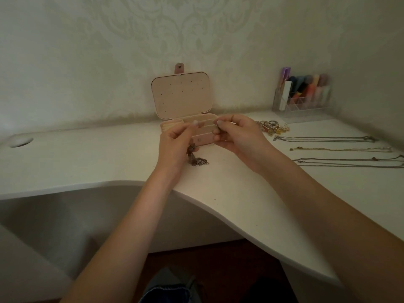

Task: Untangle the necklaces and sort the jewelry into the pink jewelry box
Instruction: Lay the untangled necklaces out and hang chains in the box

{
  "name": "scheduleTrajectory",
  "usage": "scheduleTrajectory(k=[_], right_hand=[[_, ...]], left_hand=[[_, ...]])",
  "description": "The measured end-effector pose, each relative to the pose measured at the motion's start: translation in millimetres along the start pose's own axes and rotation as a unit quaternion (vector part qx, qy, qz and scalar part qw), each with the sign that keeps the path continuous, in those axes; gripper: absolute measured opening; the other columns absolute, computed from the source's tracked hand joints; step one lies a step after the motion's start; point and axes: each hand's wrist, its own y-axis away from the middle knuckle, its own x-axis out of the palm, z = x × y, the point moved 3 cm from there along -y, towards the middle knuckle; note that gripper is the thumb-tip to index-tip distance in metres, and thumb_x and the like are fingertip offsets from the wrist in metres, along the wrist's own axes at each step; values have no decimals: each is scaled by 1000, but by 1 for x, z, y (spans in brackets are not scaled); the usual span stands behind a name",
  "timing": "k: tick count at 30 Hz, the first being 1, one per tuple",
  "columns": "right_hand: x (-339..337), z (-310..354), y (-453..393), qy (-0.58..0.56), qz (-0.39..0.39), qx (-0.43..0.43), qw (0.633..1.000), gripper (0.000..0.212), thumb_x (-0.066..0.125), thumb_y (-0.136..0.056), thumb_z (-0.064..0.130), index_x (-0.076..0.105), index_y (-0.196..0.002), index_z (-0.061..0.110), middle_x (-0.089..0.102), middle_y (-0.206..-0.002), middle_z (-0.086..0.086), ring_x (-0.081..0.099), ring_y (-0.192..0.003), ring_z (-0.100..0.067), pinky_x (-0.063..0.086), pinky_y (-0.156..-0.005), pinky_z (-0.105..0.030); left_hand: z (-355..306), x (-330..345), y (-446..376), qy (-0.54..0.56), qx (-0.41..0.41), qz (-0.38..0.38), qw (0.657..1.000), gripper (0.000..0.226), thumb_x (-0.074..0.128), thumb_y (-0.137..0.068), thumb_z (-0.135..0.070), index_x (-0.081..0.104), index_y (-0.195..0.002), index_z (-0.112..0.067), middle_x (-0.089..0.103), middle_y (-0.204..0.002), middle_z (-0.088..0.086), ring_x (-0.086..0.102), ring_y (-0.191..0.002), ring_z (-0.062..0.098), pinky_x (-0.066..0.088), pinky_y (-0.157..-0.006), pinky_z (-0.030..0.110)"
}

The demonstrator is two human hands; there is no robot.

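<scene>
Far to my left a round cable hole (21, 141) sits in the pale, curved desk top (109, 162), well away from the work

My left hand (175, 138) is raised in front of the small pink hinged jewelry box (188, 119), thumb and forefinger pinched on a strand, with the dark tangled clump of chain (195, 157) hanging below it and trailing onto the desk. I judge I hold it up like this so the weight of the knot pulls the loops open and I can see which strand crosses which

The box stands open against the wall, its lid (181, 96) upright and dotted with small holes, presumably for earrings, its snap tab (179, 68) sticking up above. It is placed straight ahead so finished pieces can drop into the slots, which my hands partly hide

My right hand (238, 134) is level with the left and just beside it, fingers curled and pinching what seems to be the other end of the same strand; the chain between the hands is too thin to see

Right of that lies a small heap of gold and silver rings and charms (273, 127), not yet sorted. Beyond it three long thin chains (341, 149) are laid out straight and apart from one another, likely so they cannot knot again. At the back a clear plastic organiser of cosmetic tubes (303, 95) stands by the wall
</scene>
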Motion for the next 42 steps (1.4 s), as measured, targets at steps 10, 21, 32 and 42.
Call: scheduleTrajectory(k=[10, 21, 32, 42], right_hand=[[-2, 5, 3, -3, 8, 19, 1000, 14, 50, -96, 5, 60, -101, 12, 62, -75, -1, 48, -55, -10, 39, -45, -18], [-10, 23, 5, -100, 21, 16, 995, 15, 50, -96, 8, 58, -101, 18, 68, -85, 7, 52, -57, -7, 28, -35, -14], [-16, 26, 3, -72, 31, -34, 996, 14, 52, -95, 8, 60, -102, 18, 67, -89, 6, 53, -64, -8, 37, -40, -17], [-21, 21, 1, 173, -50, -83, 980, 12, 53, -93, 5, 59, -102, 11, 65, -91, -3, 62, -66, -12, 50, -56, -21]], left_hand=[[2, 6, 2, -48, -39, 77, 995, 14, 59, -92, -23, 66, -97, -11, 68, -76, -6, 60, -58, 8, 34, -38, 16], [12, 20, 4, -245, 18, 180, 953, 36, 76, -77, -26, 60, -109, -28, 57, -86, -9, 44, -64, 5, 41, -64, 14], [-1, 14, 9, -129, 23, 172, 976, 13, 73, -79, -8, 70, -88, -16, 60, -56, -20, 53, -55, -7, 39, -58, 5], [0, 12, 10, 70, -93, 235, 965, 31, 64, -76, -11, 65, -106, -16, 74, -89, -4, 68, -76, 4, 54, -67, 16]])
